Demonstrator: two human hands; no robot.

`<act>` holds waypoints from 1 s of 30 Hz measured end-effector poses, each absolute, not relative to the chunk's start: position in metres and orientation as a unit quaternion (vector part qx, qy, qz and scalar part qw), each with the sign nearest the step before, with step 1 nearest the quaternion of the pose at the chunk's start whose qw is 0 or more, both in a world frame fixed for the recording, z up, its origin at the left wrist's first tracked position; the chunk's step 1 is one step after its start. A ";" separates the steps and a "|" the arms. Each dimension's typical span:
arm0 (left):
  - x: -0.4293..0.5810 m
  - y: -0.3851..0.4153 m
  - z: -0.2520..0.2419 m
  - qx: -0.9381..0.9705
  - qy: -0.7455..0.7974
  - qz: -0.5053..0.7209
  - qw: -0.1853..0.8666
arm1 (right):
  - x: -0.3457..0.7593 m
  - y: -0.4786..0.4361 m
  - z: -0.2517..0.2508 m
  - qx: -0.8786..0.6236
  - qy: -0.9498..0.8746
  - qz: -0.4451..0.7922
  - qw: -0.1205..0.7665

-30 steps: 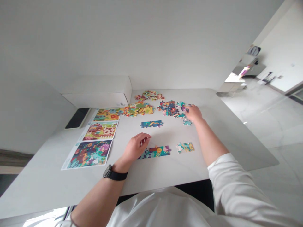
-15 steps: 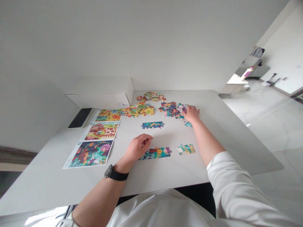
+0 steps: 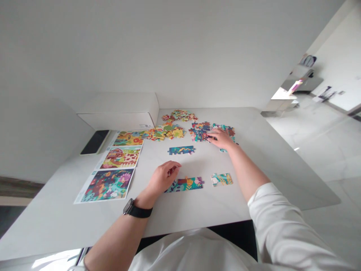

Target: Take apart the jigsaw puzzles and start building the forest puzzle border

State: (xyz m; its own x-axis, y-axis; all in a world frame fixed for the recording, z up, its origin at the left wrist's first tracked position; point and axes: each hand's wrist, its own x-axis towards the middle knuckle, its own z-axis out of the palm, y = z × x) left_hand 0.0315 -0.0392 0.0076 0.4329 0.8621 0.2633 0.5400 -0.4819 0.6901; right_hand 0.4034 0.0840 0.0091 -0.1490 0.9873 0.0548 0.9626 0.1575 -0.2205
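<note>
My right hand reaches over the pile of dark blue and purple jigsaw pieces, fingers apart, with the fingertips at the pieces. My left hand rests on its side with curled fingers; whatever lies within them is hidden. It covers the left end of a joined jigsaw strip showing plants. Right of that strip lies a short joined section in teal and yellow. Farther back is a dark blue joined strip, between the strip of plants and the pile.
Three printed pictures lie at left, among them a dark forest picture and a farm picture. A phone and a white box are behind. Yellow pieces and another mixed pile sit near the wall.
My right hand has shifted left across the pile of dark pieces, uncovering pieces on its right side. My left hand stays in place, still curled.
</note>
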 end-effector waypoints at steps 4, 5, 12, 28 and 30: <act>0.031 -0.040 0.007 0.807 0.430 0.306 0.266 | 0.416 0.087 0.012 -0.678 -0.721 0.043 0.132; 0.031 -0.040 0.008 0.808 0.428 0.307 0.266 | 0.423 0.088 0.014 -0.702 -0.697 0.034 0.145; 0.035 -0.045 0.016 0.813 0.413 0.309 0.269 | 0.462 0.116 0.034 -0.806 -0.572 0.010 0.156; 0.037 -0.045 0.013 0.812 0.414 0.309 0.272 | 0.433 0.151 0.040 -0.759 -0.621 0.034 0.194; 0.037 -0.045 0.011 0.814 0.413 0.308 0.270 | 0.432 0.147 0.044 -0.728 -0.619 0.094 0.279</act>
